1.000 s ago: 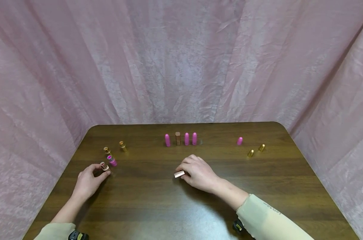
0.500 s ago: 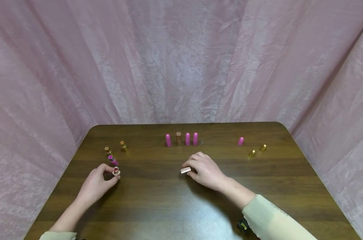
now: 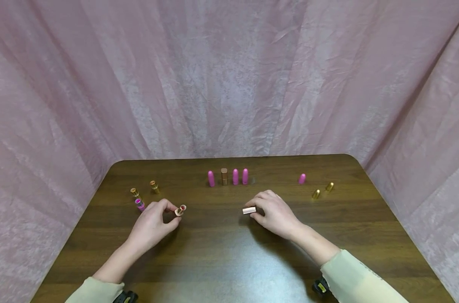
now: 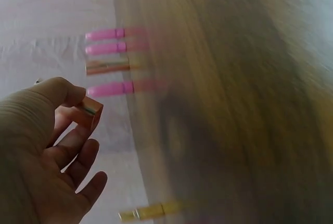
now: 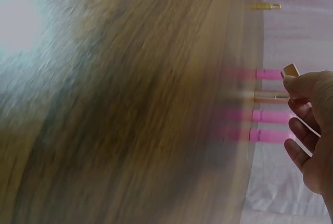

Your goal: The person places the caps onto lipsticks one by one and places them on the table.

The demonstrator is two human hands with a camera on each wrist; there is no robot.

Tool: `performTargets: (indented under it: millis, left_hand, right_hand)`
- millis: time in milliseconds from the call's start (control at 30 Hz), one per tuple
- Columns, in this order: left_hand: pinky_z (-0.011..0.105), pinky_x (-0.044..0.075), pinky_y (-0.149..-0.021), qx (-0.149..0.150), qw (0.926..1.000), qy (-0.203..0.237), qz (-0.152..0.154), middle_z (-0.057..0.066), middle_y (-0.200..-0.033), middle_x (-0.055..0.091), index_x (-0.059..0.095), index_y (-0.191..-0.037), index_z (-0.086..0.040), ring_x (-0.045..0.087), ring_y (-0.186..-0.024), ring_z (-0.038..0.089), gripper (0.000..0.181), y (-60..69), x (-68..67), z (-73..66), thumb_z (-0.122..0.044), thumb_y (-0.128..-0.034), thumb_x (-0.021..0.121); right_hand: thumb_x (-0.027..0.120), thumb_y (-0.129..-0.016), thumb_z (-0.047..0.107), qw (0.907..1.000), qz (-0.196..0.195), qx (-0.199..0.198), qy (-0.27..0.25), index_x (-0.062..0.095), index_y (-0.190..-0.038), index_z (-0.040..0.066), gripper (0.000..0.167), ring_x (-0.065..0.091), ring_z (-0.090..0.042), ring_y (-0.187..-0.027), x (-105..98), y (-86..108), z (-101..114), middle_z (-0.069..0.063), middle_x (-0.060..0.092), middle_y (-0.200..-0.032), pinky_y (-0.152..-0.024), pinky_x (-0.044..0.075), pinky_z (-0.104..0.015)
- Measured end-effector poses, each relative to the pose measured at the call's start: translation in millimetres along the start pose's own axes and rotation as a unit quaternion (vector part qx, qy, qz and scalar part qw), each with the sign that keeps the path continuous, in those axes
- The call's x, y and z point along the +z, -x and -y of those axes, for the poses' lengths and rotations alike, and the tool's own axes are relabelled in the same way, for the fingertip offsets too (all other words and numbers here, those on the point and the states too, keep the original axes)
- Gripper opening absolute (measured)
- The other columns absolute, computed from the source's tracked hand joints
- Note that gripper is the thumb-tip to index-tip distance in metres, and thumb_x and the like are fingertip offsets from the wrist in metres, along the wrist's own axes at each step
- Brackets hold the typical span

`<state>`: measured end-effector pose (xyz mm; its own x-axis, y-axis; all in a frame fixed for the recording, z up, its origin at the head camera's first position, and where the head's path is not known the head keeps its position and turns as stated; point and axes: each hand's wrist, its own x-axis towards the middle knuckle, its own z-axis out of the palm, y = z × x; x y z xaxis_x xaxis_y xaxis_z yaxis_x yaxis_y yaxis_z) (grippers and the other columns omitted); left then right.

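Note:
My left hand (image 3: 151,225) pinches an uncapped rose-gold lipstick (image 3: 180,210) between thumb and fingers, its open tube end up and tilted a little to the right. Part of that lipstick shows past the fingertips in the left wrist view. Across a gap to the right, my right hand (image 3: 276,214) holds a rose-gold lipstick cap (image 3: 249,210) nearly level, its end pointing left. The same cap (image 5: 290,71) peeks out above the thumb in the right wrist view. Both hands are above the table. Just behind the left hand stands an uncapped pink lipstick (image 3: 140,205), partly hidden.
Two uncapped gold lipsticks, one nearer (image 3: 135,193) and one farther (image 3: 154,187), stand at left. A row at the back has several capped pink lipsticks (image 3: 235,176) and a brown-gold one (image 3: 224,176). A pink cap (image 3: 302,179) and two gold caps (image 3: 316,194) stand at right.
My left hand has carried the uncapped lipstick right, away from the left group. My right hand has shifted right and slightly back with the cap. The standing lipsticks and caps keep their places.

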<state>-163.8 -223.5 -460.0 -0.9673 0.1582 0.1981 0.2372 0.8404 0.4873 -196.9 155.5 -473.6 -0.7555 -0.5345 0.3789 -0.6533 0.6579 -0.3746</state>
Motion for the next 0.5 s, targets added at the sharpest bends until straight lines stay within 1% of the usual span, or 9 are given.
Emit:
performTargets:
  millis: [100,200,267,367,500]
  left_hand:
    - [0.044,0.047,-0.083,0.043,0.9989,-0.018,-0.005,-0.008,-0.09,0.069,0.069,-0.094,-0.023,0.061,-0.097,0.022,0.02,-9.6,6.6,-10.8,-0.023,-0.0804,0.084]
    - [0.044,0.046,-0.085,0.088,0.9956,-0.034,-0.007,-0.013,-0.084,0.067,0.071,-0.094,-0.023,0.06,-0.093,0.019,0.019,-18.0,11.6,-21.3,-0.023,-0.0806,0.084]
    - [0.043,0.046,-0.086,0.111,0.9929,-0.043,-0.004,-0.016,-0.083,0.065,0.071,-0.094,-0.024,0.059,-0.092,0.017,0.018,-22.3,14.7,-27.9,-0.023,-0.0814,0.084]
    - [0.042,0.046,-0.087,0.137,0.9892,-0.053,0.001,-0.016,-0.086,0.064,0.072,-0.096,-0.024,0.058,-0.093,0.016,0.016,-26.6,19.1,-37.6,-0.023,-0.0834,0.082]
    - [0.042,0.046,-0.089,0.164,0.9845,-0.062,0.002,-0.012,-0.095,0.069,0.075,-0.101,-0.022,0.059,-0.096,0.018,0.017,-31.1,24.5,-50.7,-0.024,-0.0859,0.082]
  right_hand:
    - [0.085,-0.083,0.015,0.9999,-0.001,0.01,0.002,0.078,-0.11,0.021,0.028,0.059,-0.015,-0.104,-4.4,3.1,-3.2,0.01,0.07,-0.106,-0.092,0.049,-0.04]
    - [0.086,-0.083,0.015,0.9999,-0.006,0.011,0.003,0.078,-0.109,0.019,0.028,0.06,-0.016,-0.104,-8.3,4.4,-4.9,0.008,0.07,-0.105,-0.092,0.049,-0.04]
    - [0.086,-0.082,0.015,0.9999,-0.008,0.013,0.002,0.077,-0.109,0.017,0.028,0.06,-0.016,-0.104,-10.0,4.8,-6.0,0.007,0.071,-0.105,-0.093,0.049,-0.04]
    - [0.085,-0.084,0.016,0.9997,-0.005,0.025,-0.001,0.077,-0.11,0.017,0.027,0.06,-0.016,-0.106,-12.7,5.2,-7.2,0.008,0.071,-0.106,-0.094,0.049,-0.039]
    - [0.085,-0.085,0.015,0.9989,-0.008,0.044,-0.01,0.077,-0.11,0.019,0.027,0.06,-0.015,-0.106,-15.2,7.0,-8.3,0.009,0.071,-0.106,-0.093,0.049,-0.039]
